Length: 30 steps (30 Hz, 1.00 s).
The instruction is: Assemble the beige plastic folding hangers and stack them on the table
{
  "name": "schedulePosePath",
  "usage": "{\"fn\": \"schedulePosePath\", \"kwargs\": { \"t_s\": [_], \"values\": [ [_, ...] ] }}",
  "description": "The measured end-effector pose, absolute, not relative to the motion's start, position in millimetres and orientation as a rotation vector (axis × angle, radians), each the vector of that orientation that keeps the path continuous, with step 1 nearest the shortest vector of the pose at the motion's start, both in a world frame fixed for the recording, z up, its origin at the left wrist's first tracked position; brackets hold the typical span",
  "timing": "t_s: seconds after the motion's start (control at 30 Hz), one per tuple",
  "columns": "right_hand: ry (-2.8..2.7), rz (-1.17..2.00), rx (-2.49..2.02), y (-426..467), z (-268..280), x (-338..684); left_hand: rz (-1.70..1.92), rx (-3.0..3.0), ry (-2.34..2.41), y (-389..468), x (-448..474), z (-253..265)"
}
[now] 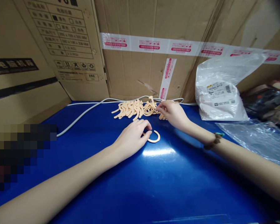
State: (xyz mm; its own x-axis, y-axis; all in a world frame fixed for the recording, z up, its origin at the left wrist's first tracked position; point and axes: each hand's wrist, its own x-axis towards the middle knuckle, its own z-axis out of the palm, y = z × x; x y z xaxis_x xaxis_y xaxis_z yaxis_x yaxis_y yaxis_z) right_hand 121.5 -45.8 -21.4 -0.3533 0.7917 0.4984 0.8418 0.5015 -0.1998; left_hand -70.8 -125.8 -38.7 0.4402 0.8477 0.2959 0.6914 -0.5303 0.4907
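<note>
My left hand (135, 135) rests low over the blue table, thumb and fingers pinched on one end of a beige C-shaped piece (156, 139). That piece curves out to the right of my fingertips; its held end is partly hidden. Farther back, my right hand (174, 113) is at the right part of a pile of beige curved pieces (130, 109). Its thumb and index finger close on a beige curved piece (151, 101) that stands up above the pile. The fingers cover part of the pile's right side.
A pale cable (84, 112) runs behind the pile. Cardboard boxes (135, 68) wall in the back and left. On the right stand a white plastic bag (220, 93) with a label and a clear plastic bag (259, 140). The blue table (154, 186) reflects light in front.
</note>
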Motion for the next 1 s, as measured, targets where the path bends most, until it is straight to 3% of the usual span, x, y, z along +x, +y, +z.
{"fn": "schedulePosePath", "kwargs": {
  "t_s": [0.37, 0.7, 1.0],
  "values": [
    [-2.224, -0.214, -1.433, -13.4, -23.6, 100.7, 0.713, 2.434, 1.314, -127.6, -72.5, -36.6],
    [-2.411, -0.356, -1.143, -75.3, -32.7, 124.6, 0.67, 2.44, 1.296, -131.0, -68.8, -32.5],
    [-2.657, -0.037, -1.004, -93.3, -35.2, 127.5, 0.552, 2.671, 1.128, -132.3, -71.5, -32.3]
  ]
}}
